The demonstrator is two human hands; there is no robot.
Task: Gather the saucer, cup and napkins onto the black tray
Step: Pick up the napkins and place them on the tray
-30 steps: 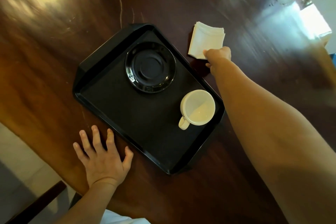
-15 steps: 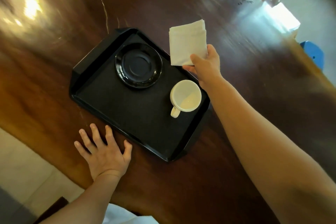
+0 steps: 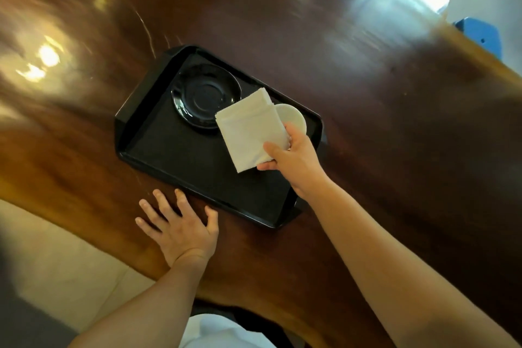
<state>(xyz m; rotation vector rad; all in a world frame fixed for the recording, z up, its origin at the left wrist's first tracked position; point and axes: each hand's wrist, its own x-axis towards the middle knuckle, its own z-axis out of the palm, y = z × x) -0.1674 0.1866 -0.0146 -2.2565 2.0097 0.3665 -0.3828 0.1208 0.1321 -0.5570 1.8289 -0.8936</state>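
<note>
A black tray (image 3: 169, 155) lies on the dark wooden table. On its far left part sits a black saucer (image 3: 203, 93). The white cup (image 3: 293, 118) stands on the tray's right side, mostly hidden behind the napkins and my hand. My right hand (image 3: 293, 158) pinches a folded stack of white napkins (image 3: 248, 133) by its near right corner and holds it above the tray's middle. Spread flat, my left hand (image 3: 180, 226) rests on the table just in front of the tray's near edge and holds nothing.
The glossy wooden table (image 3: 395, 121) stretches far behind and to the right of the tray. Its near edge runs diagonally at lower left, with pale floor (image 3: 56, 263) beyond. A blue object (image 3: 480, 37) sits past the table's far right edge.
My right hand lifted the napkins from the table beside the tray's far edge and carried them toward me, over the tray. The left hand stayed flat on the table.
</note>
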